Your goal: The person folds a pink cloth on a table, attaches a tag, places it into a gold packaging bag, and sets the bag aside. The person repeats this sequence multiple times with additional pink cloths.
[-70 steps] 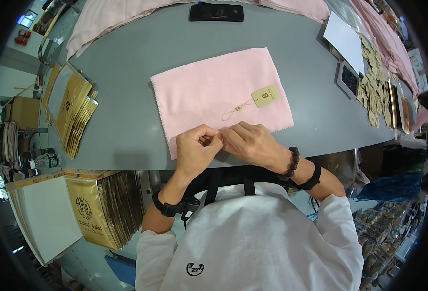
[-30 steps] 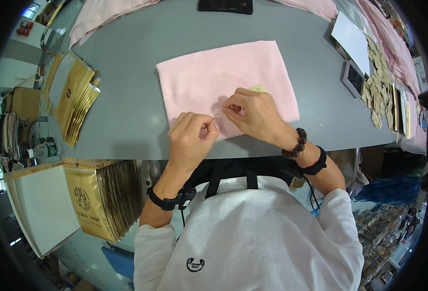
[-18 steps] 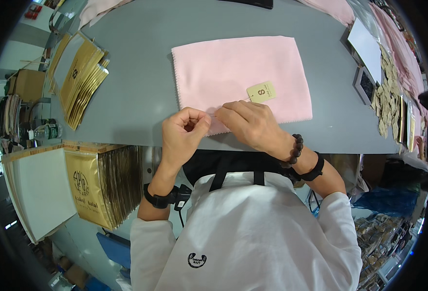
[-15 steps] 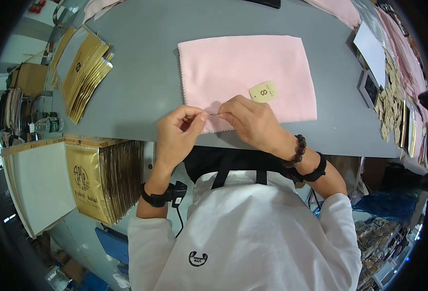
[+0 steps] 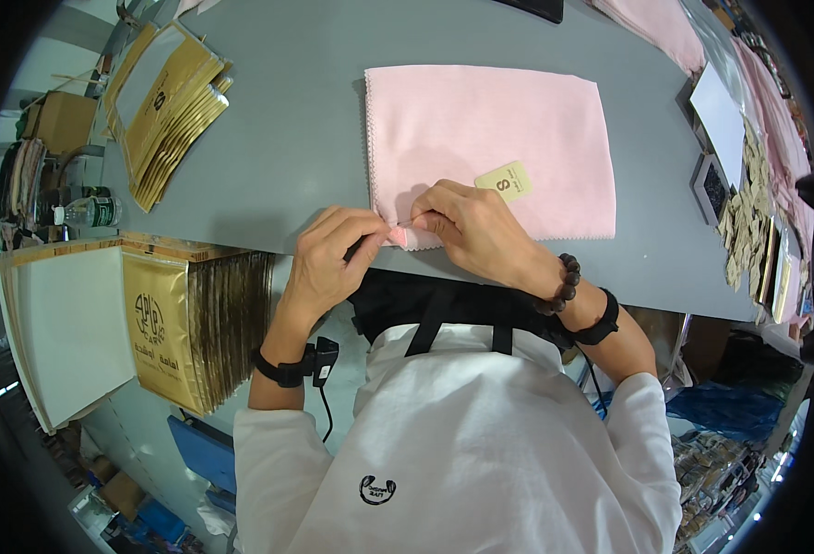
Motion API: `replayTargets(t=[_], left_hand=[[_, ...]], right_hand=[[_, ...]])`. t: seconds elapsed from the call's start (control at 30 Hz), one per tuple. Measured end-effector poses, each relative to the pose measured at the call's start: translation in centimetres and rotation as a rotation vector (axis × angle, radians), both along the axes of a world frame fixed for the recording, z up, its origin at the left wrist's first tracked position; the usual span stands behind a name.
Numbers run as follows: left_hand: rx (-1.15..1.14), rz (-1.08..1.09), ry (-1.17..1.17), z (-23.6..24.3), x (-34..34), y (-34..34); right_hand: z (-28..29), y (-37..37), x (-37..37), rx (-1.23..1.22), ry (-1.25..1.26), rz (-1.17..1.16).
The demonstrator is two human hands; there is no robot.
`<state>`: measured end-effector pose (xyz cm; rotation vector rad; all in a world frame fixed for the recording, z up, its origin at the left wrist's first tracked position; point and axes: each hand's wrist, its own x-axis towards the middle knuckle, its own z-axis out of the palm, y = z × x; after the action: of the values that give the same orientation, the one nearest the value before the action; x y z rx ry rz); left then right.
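A folded pink cloth (image 5: 490, 120) with a stitched, scalloped edge lies near the table's front edge. My left hand (image 5: 335, 249) pinches its near left corner, which is lifted and turned back at the fingertips. Close to that corner, my right hand (image 5: 481, 226) is closed in a pinch on a thin pin, mostly hidden by the fingers. A small pale yellow tag (image 5: 508, 182) with dark print rests on the cloth just beyond my right knuckles; whether it is tied to the pin cannot be seen.
A fanned stack of gold packets (image 5: 172, 111) is at the left. Below the left table edge stands a box of upright gold packets (image 5: 162, 323). On the right are a small grey tray (image 5: 712, 187), a white card (image 5: 719, 115) and a heap of pale tags (image 5: 747, 208).
My left hand has gone from being held up by the cloth to gripping its near left corner. The pin in my right fingers has come to that corner. The view has shifted slightly.
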<state>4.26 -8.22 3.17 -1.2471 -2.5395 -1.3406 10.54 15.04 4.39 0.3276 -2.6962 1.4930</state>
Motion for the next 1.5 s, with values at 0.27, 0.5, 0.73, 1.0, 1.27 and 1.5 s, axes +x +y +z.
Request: replayTargets(t=[0.27,0.5,0.73,1.0,1.27,1.5], left_hand=[[0.006,0.051,-0.045,-0.4,-0.1,0.5],[0.013,0.101,-0.073,-1.1,0.1,1.2],[0.029,0.136,0.036,-2.3,0.2,1.5],[0.315,0.215,-0.458,-1.6,0.9,0.7],[0.248,0.197,-0.723,-0.8,0.7,0.7],[0.186,0.197,-0.808,-0.6,0.2,1.0]], right_hand=[[-0.4,-0.6,-0.3,0.024,0.076,0.030],[-0.4,-1.1,-0.8,0.002,-0.030,0.036],[-0.7,-1.5,-1.2,-0.057,-0.098,0.010],[-0.4,-1.0,-1.2,-0.189,-0.331,-0.100],[-0.2,-1.0,-0.6,-0.283,-0.168,-0.042],[-1.0,-0.5,-0.3,-0.081,0.064,-0.016]])
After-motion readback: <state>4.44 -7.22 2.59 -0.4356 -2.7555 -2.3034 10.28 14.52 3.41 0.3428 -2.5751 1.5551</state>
